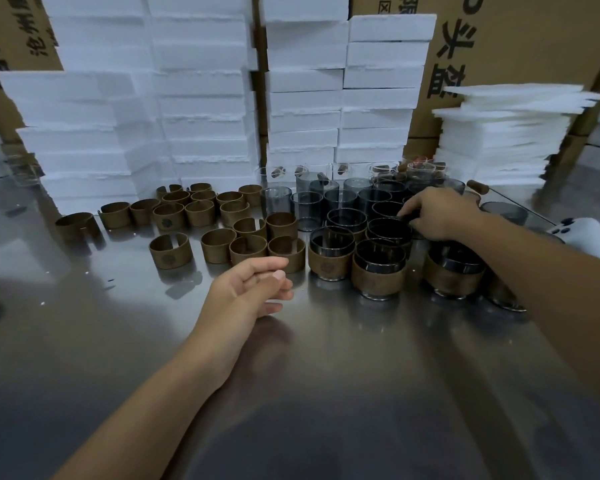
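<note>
Glass (386, 210), smoky and unsleeved, sits mid-cluster on steel surface (326, 375). Right grip (440, 213) is over it, fingertips curled down at the rim; pinching or only touching, cannot tell. Sleeved glasses (378, 271) in the front row stand between it and the person, and the forearm crosses above them. Left grip (250, 289) is loosely curled, holding nothing, just in front of loose brown sleeves (219, 240). Foam boxes (201, 98) are stacked behind; foam sheets (499, 140) and white device (586, 233) are to the right.
</note>
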Demonstrator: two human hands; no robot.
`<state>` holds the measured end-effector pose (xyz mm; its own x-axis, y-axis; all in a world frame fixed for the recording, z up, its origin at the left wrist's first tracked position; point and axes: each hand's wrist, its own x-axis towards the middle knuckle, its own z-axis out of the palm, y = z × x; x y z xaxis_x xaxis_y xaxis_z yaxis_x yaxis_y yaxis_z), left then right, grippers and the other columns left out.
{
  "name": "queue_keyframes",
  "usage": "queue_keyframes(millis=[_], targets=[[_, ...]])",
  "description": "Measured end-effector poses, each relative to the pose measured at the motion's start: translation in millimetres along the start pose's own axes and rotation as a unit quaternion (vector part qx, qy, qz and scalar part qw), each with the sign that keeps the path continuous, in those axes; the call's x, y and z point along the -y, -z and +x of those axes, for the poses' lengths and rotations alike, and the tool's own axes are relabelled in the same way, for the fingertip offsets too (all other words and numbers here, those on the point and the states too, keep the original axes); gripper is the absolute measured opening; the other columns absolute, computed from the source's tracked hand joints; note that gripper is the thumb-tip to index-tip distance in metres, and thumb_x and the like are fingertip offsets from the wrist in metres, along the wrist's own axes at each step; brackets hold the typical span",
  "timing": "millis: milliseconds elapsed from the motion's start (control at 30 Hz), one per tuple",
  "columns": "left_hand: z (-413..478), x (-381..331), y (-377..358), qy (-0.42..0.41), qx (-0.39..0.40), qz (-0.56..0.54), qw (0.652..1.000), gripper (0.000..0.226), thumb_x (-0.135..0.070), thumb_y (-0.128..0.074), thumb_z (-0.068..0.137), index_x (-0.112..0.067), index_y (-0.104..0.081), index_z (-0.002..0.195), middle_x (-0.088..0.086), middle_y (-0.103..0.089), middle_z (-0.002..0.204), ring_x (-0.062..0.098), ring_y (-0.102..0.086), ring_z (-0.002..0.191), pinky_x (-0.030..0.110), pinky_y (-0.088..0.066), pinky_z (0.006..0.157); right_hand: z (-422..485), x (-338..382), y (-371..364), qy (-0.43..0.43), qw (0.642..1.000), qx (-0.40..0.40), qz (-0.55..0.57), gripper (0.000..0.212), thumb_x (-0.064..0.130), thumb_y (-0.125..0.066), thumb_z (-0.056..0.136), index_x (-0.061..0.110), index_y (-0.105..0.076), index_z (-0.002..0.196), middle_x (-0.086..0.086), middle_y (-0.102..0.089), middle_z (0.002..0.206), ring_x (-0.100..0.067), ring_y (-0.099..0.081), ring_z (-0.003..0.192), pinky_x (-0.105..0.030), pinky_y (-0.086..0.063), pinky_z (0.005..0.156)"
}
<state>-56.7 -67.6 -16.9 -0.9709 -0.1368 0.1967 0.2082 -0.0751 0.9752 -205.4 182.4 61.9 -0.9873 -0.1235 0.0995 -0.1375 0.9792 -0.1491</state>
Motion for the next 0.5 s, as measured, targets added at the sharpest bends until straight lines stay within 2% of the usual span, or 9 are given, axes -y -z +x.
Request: queue_keyframes(millis=[67,133,200,267,333,400,500], targets=[[0.5,0.0,-0.9,-0.001,0.001,-0.001,1.0,0.017,-0.01,-0.057,0.09,-0.017,-0.068,0.102,-0.001,-0.071,0.077,0.011,-0.069,0.077,0.02,-0.054,0.069,2.7,0.8,2.2,0.014,0.999,0.014,-0.035,0.024,0.014,-0.058,0.091,0.037,-0.062,0.1,-0.001,-0.061,0.124,-0.029,-0.052,0.116,-0.054,-0.04,0.1],[0.5,-0.1,-1.5,0.0,0.001,-0.001,1.0,0.017,-0.011,-0.056,0.09,-0.017,-0.068,0.102,-0.002,-0.071,0.076,0.011,-0.069,0.077,0.021,-0.054,0.07,2.8,0.6,5.6,0.028,0.997,0.016,-0.071,0.017,0.019,-0.062,0.09,0.035,-0.061,0.096,0.002,-0.061,0.111,-0.027,-0.052,0.114,-0.053,-0.038,0.1],[0.3,-0.5,-1.6,0.002,-0.001,-0.001,1.0,0.017,-0.011,-0.056,0.09,-0.017,-0.068,0.102,-0.002,-0.071,0.076,0.011,-0.068,0.078,0.022,-0.053,0.071,1.5,0.1,8.1,0.046,0.995,0.012,-0.085,0.011,0.023,-0.063,0.09,0.033,-0.059,0.088,0.005,-0.058,0.098,-0.025,-0.053,0.107,-0.051,-0.038,0.096],[-0.1,-0.7,-2.1,0.001,-0.002,0.0,1.0,0.017,-0.01,-0.056,0.091,-0.017,-0.067,0.102,-0.002,-0.071,0.076,0.011,-0.069,0.077,0.023,-0.053,0.071,-0.8,-0.9,9.1,0.064,0.995,-0.005,-0.073,0.008,0.026,-0.063,0.09,0.029,-0.058,0.085,0.002,-0.061,0.1,-0.024,-0.055,0.098,-0.045,-0.045,0.087],[-0.6,-1.1,-2.6,0.002,-0.003,0.001,1.0,0.017,-0.009,-0.056,0.091,-0.016,-0.067,0.102,-0.003,-0.071,0.075,0.01,-0.069,0.077,0.021,-0.053,0.07,-3.3,-2.2,10.3,0.073,0.996,-0.043,-0.028,0.008,0.026,-0.063,0.09,0.025,-0.056,0.088,-0.007,-0.061,0.107,-0.026,-0.055,0.095,-0.041,-0.048,0.083],[-1.1,-2.1,-2.6,0.001,-0.003,0.003,1.0,0.017,-0.009,-0.056,0.092,-0.017,-0.067,0.101,-0.004,-0.071,0.074,0.01,-0.069,0.077,0.02,-0.053,0.069,-5.9,-2.0,11.4,0.076,0.99,-0.109,0.036,0.008,0.024,-0.062,0.091,0.019,-0.057,0.097,-0.014,-0.055,0.114,-0.031,-0.053,0.099,-0.037,-0.044,0.083],[-1.3,-3.4,-2.2,-0.001,-0.013,0.001,1.0,0.017,-0.009,-0.056,0.092,-0.018,-0.067,0.102,-0.004,-0.071,0.075,0.01,-0.069,0.078,0.02,-0.053,0.069,-17.2,9.1,15.7,0.079,0.966,-0.201,0.142,0.018,0.021,-0.058,0.094,0.011,-0.057,0.109,-0.016,-0.05,0.118,-0.033,-0.052,0.103,-0.033,-0.038,0.082]])
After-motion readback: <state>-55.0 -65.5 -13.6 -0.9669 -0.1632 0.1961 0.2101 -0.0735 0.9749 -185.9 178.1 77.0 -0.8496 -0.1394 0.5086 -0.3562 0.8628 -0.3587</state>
